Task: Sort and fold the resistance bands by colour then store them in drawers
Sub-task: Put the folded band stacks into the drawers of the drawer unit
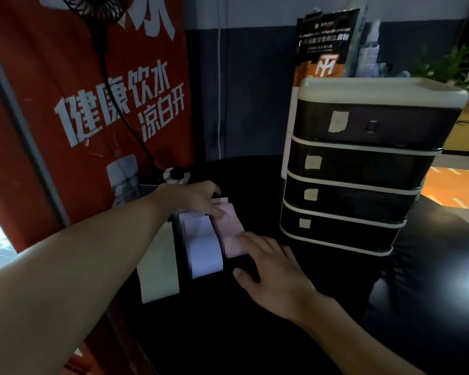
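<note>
Pink band [232, 231] touched by left hand [198, 198], right hand [276, 274].

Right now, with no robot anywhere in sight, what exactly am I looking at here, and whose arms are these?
There is no machine here. A person wears a camera on the head, so this single picture looks forward and down along their own two bare arms. On the dark table lie three flat resistance bands side by side: a pale green band, a lilac band and a pink band. Both hands work on the pink one. The left hand seems to pinch its far end, where it looks folded over, while the right hand lays straight fingers on its near end. To the right stands a drawer unit with four dark drawers, all closed, each with a small paper label.
</note>
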Demonstrator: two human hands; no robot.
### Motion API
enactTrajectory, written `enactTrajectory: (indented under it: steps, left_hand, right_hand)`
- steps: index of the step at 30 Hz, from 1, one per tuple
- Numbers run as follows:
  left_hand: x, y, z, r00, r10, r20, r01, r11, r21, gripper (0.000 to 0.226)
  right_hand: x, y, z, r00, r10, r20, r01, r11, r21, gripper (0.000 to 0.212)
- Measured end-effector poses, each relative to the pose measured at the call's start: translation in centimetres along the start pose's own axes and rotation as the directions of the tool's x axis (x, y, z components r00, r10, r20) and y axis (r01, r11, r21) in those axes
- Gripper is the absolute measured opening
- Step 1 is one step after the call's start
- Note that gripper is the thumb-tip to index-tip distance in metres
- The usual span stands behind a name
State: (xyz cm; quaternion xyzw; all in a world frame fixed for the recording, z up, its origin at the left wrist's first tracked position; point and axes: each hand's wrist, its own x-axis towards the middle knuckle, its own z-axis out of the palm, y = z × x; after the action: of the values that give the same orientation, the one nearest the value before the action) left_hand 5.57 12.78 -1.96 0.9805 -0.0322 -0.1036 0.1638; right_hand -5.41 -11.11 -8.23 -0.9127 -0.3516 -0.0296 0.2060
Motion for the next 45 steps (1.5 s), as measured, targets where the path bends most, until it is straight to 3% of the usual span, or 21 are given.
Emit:
enactTrajectory:
  steps: [4, 8, 14, 18, 23, 30, 39, 43, 45]
  left_hand:
    - [0.4, -0.1, -0.1, 1.0, 0.001, -0.005, -0.002, 0.998, -0.055, 0.063]
    - [0.5, -0.1, -0.1, 1.0, 0.009, -0.027, -0.011, 0.997, -0.074, 0.074]
    - [0.3, 0.4, -0.3, 0.989, 0.099, -0.107, -0.107, 0.992, -0.071, 0.059]
    - [-0.4, 1.3, -0.7, 0.986, 0.136, -0.099, -0.141, 0.989, -0.052, 0.062]
    - [-2.7, 3.7, -1.9, 0.968, 0.221, -0.116, -0.23, 0.971, -0.067, 0.062]
    - [-8.0, 8.1, -3.1, 0.905, 0.382, -0.187, -0.408, 0.903, -0.131, 0.053]
    - [-13.2, 13.5, -2.2, 0.822, 0.45, -0.348, -0.554, 0.773, -0.308, 0.053]
    - [-14.1, 15.3, -0.2, 0.818, 0.41, -0.403, -0.569, 0.676, -0.469, 0.053]
    - [-14.0, 15.8, 1.0, 0.82, 0.383, -0.426, -0.57, 0.626, -0.532, 0.053]
  right_hand:
    - [0.0, -0.1, 0.0, 1.0, -0.008, -0.007, 0.008, 1.0, 0.005, 0.06]
    - [0.0, -0.1, 0.2, 1.0, -0.011, -0.021, 0.011, 1.0, 0.007, 0.06]
    - [0.0, 0.0, 0.2, 1.0, -0.001, -0.02, 0.001, 1.0, 0.015, 0.06]
    - [0.0, 0.0, 0.2, 1.0, 0.01, -0.021, -0.009, 1.0, 0.024, 0.059]
    - [0.1, 0.5, 0.1, 0.992, 0.098, -0.08, -0.081, 0.977, 0.197, 0.058]
    - [-1.1, 0.6, -1.6, 0.904, 0.412, -0.11, -0.276, 0.762, 0.586, 0.083]
    - [-6.9, 3.0, -5.8, 0.904, 0.427, 0.025, -0.275, 0.536, 0.798, 0.106]
    - [-9.7, 3.4, -6.6, 0.899, 0.437, 0.014, -0.254, 0.496, 0.83, 0.096]
    - [-10.8, 3.3, -6.8, 0.885, 0.464, -0.034, -0.23, 0.5, 0.835, 0.079]
